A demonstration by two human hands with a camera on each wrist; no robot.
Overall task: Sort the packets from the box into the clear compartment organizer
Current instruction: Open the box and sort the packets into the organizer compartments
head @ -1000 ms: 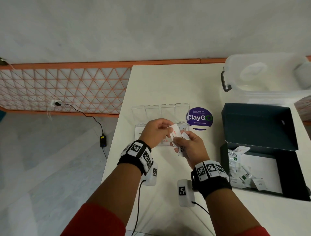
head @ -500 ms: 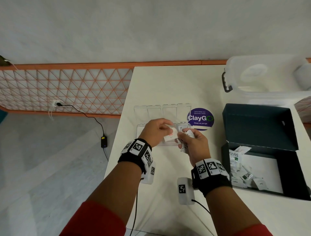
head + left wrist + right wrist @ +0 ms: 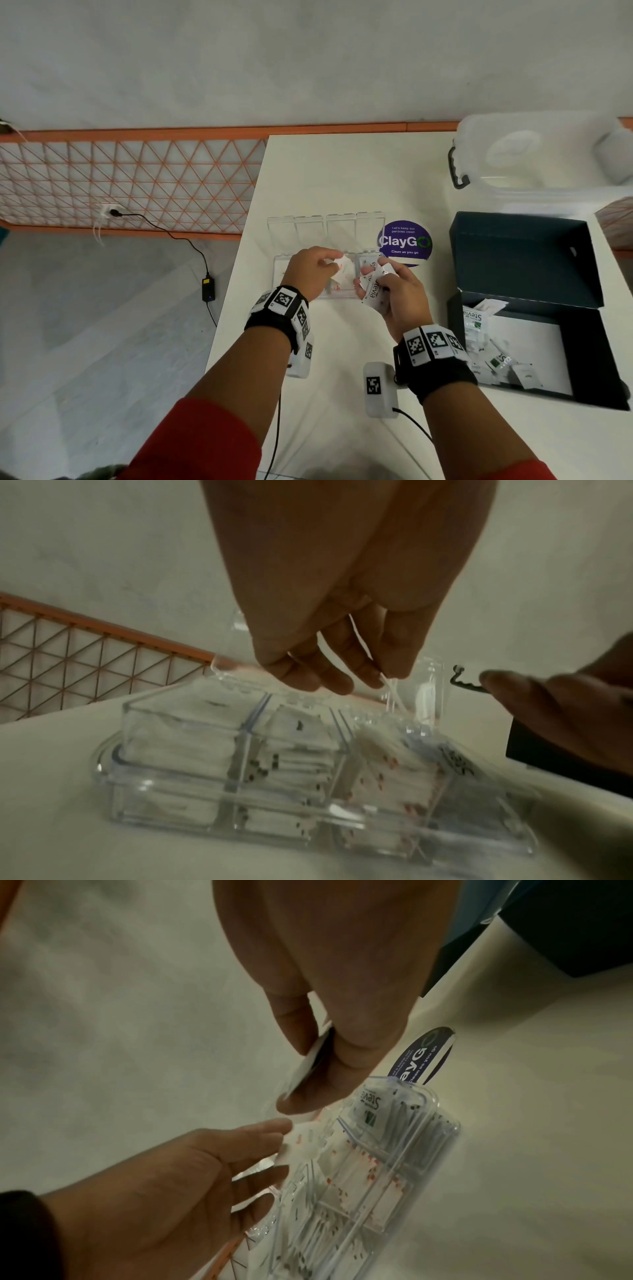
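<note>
Left hand hangs knuckles-up over the clear compartment organizer, wrist bent down, forearm reaching in from the near edge of the white table. Thumb and fingertips are closed together, pinching a white packet with red print by its top edge; the packet hangs below the pinch, above the third compartment from the left, where more red-printed packets lie. Cannot tell whether its lower end touches them.

Right hand sits just right of the left one, back of hand up and tilted, fingers curled round a small bunch of Stevia packets. They fan out of the grip toward the left hand. In the right wrist view thumb and forefinger clamp the bunch edge-on. The two hands are near each other, not touching.

Organizer lies straight under both grips, lids standing open on the far side. Left compartments hold white packets, the rightmost a Stevia one.

Right of the right hand, well apart: dark box, flap up, loose packets piled in its left part. Beyond the grip, touching the organizer's right end, a purple ClayGo sticker. Farther off, a translucent lidded tub.
</note>
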